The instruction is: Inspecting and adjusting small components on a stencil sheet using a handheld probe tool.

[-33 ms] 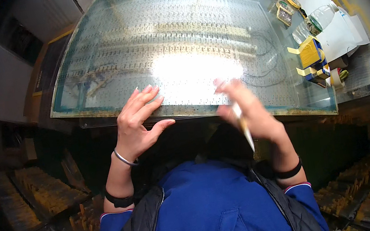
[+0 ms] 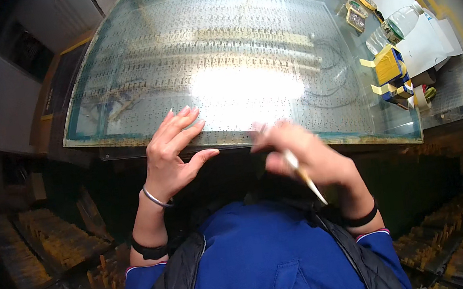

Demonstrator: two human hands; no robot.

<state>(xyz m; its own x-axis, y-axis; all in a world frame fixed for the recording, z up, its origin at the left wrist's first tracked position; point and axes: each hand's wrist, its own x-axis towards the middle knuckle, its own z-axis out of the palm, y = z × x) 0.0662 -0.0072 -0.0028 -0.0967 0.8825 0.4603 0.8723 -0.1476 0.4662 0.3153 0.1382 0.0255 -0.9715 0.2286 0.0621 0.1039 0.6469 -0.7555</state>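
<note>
A large translucent panel with teal edges and rows of small dark marks lies in front of me, a bright glare across its middle. My left hand rests on its near edge with fingers stretched out over the surface and the thumb apart, holding nothing. Over the near edge, right of the glare, is my right hand, blurred by motion. Its fingers are closed round a slim pen-like tool, white with a tan section, whose pointed white end sticks out toward me. The tool's other end is hidden or smeared.
Beyond the panel's right side stand a yellow and blue tape dispenser, a clear plastic bottle and white paper sheets. Small containers sit at the far right. Racks with yellowish pieces are low on the left.
My right hand has moved left and toward me with the pen-like tool, from over the panel to its near edge. The left hand stays put.
</note>
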